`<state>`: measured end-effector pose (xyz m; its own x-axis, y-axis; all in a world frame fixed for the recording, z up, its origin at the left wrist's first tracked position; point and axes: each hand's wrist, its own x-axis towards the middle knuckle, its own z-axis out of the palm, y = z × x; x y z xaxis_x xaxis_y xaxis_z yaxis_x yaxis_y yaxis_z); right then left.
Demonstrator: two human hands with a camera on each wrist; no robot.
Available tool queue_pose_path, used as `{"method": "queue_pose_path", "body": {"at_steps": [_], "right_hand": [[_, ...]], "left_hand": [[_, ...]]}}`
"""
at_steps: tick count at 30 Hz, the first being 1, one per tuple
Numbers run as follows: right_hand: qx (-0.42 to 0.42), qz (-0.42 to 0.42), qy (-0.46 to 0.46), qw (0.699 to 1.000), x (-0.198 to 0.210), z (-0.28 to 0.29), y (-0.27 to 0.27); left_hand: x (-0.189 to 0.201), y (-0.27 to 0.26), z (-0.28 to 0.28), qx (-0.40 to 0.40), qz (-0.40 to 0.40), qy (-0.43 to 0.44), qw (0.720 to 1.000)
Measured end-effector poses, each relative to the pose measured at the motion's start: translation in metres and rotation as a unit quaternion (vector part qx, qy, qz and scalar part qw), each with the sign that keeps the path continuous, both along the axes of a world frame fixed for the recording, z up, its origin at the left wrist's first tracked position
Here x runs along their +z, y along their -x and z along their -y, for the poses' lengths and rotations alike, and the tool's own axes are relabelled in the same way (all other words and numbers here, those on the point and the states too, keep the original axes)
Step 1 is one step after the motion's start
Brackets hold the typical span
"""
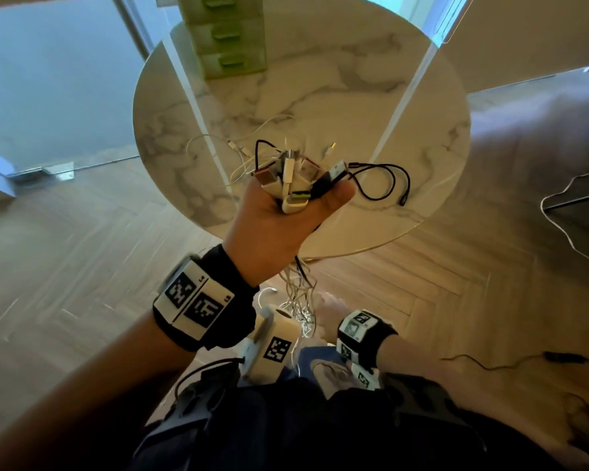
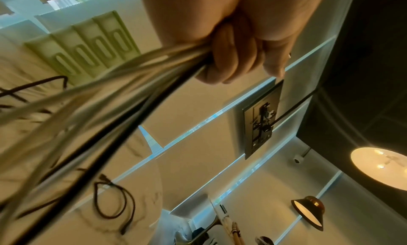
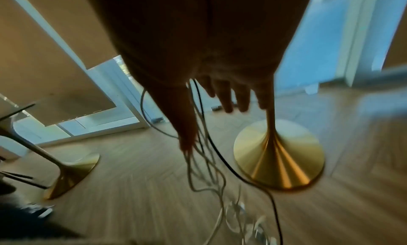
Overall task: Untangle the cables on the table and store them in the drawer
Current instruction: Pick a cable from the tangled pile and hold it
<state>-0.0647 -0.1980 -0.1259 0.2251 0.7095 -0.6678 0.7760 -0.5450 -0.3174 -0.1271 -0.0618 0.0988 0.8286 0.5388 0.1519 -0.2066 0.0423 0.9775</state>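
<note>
My left hand (image 1: 286, 205) is raised over the near edge of the round marble table (image 1: 354, 96). It grips a bundle of cables (image 1: 293, 178) just below their white and black plugs. In the left wrist view its fingers (image 2: 233, 57) curl round the strands (image 2: 132, 71). The strands hang down below the table edge (image 1: 300, 294). My right hand (image 1: 327, 307) is low beside them, fingers (image 3: 231, 95) straight, with the strands (image 3: 198, 153) running past its thumb. A black cable (image 1: 385, 181) and thin white cables (image 1: 218, 141) lie on the table. The green drawer unit (image 1: 228, 39) stands at the table's far side, drawers closed.
A grey sofa (image 1: 541, 130) with a white cable (image 1: 565, 198) on it borders the table on the right. A black cable (image 1: 524, 360) lies on the wooden floor. The table's gold pedestal base (image 3: 277, 154) stands just beyond my right hand. Glass doors are at the left.
</note>
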Motion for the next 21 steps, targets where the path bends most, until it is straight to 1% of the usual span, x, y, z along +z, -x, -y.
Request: {"method": "queue_pose_path", "body": {"at_steps": [1, 2, 4, 5, 7, 9, 11, 13, 16, 18, 19, 21], "right_hand": [[-0.005, 0.009, 0.015, 1.0, 0.007, 0.004, -0.012], [-0.027, -0.011, 0.004, 1.0, 0.019, 0.007, -0.027], [-0.088, -0.041, -0.071, 0.993, 0.052, 0.009, -0.064], [-0.119, -0.031, -0.126, 0.984, 0.069, 0.009, -0.084], [-0.18, 0.013, -0.225, 0.958, 0.093, 0.008, -0.123], [-0.213, 0.057, -0.262, 0.94, 0.1, 0.001, -0.158], [-0.226, 0.079, -0.269, 0.933, 0.098, -0.015, -0.189], [-0.219, 0.089, -0.272, 0.933, 0.091, -0.038, -0.215], [-0.183, 0.112, -0.252, 0.944, 0.077, -0.073, -0.237], [-0.156, 0.13, -0.226, 0.953, 0.068, -0.091, -0.246], [-0.143, 0.134, -0.211, 0.958, 0.064, -0.097, -0.249], [-0.117, 0.142, -0.177, 0.967, 0.055, -0.105, -0.254]], "left_hand": [[-0.005, -0.002, 0.001, 0.003, -0.02, -0.01, 1.0], [-0.011, -0.005, 0.003, 0.01, -0.04, -0.015, 0.999], [-0.026, -0.012, 0.007, 0.03, -0.082, 0.013, 0.996], [-0.034, -0.015, 0.01, 0.038, -0.105, 0.044, 0.993], [-0.05, -0.019, 0.015, 0.037, -0.142, 0.097, 0.984], [-0.062, -0.022, 0.023, 0.041, -0.171, 0.115, 0.978], [-0.07, -0.028, 0.029, 0.064, -0.19, 0.133, 0.971], [-0.077, -0.037, 0.031, 0.102, -0.196, 0.158, 0.962], [-0.085, -0.052, 0.032, 0.141, -0.19, 0.177, 0.955], [-0.086, -0.062, 0.034, 0.143, -0.198, 0.184, 0.952], [-0.086, -0.067, 0.036, 0.139, -0.21, 0.176, 0.952], [-0.084, -0.076, 0.038, 0.148, -0.247, 0.127, 0.949]]}}
